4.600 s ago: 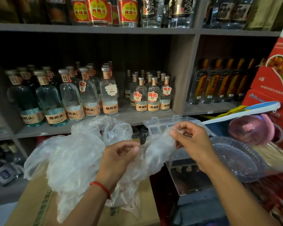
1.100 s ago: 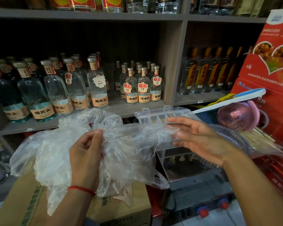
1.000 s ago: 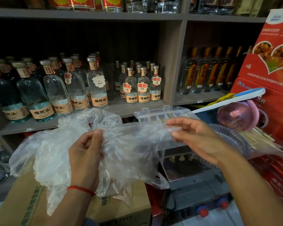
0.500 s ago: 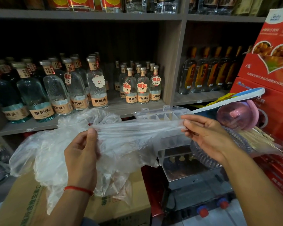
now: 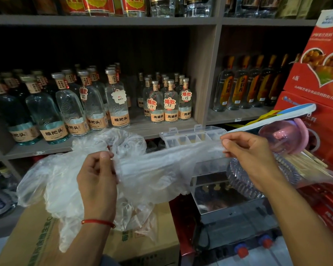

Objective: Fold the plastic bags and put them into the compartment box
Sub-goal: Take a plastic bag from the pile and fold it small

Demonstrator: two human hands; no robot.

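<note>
While stretched taut across centre frame, clear plastic bag (image 5: 161,169) pinched at nine o'clock end by left hand (image 5: 98,181), at three o'clock end by right hand (image 5: 248,152), thumb against curled fingers. Loose plastic bags (image 5: 52,181) heaped on cardboard carton (image 5: 37,240) at eight o'clock. Open compartment box (image 5: 190,138) just behind, at one o'clock, below bottles (image 5: 167,104).

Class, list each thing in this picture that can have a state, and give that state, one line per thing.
plastic bag: unfolded, stretched between both hands
left hand: pinching the bag's left part
right hand: pinching the bag's right end
compartment box: lid open, visible compartments hold no bag
cardboard box: closed, loose plastic lying on it
bottles: upright, capped, on the shelf
</note>
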